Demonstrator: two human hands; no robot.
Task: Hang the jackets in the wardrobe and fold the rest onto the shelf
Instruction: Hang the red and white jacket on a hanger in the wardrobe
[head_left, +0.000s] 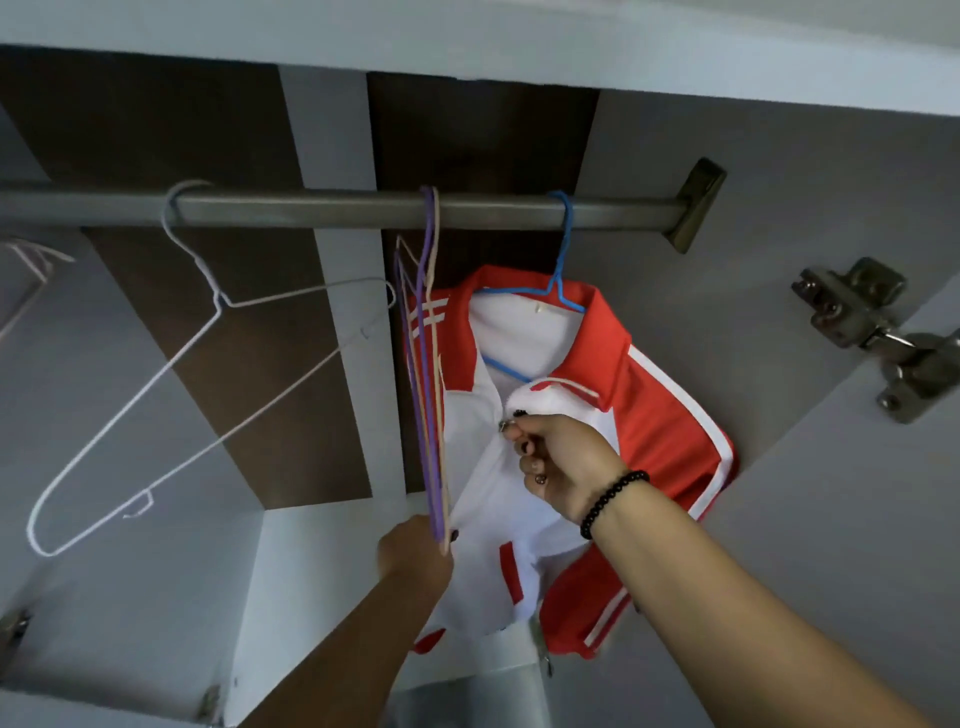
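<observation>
Both hands pinch the red-and-white jacket (649, 415) — right (563, 462) above, left (413, 551) below.

arms: both bare to the frame edge, no sleeves showing
right wrist: black beaded bracelet (613, 501)
nails: dark polish on the right hand (563, 462)
left hand (413, 553): no jewellery visible

The left hand (415, 551) hid its fingers behind the purple and beige hangers (428, 364) and the jacket's (654, 415) white front. The rail (332, 208) ran off the left edge, which also cut a pale hanger (31, 260). The jacket's hem was blurred.
</observation>
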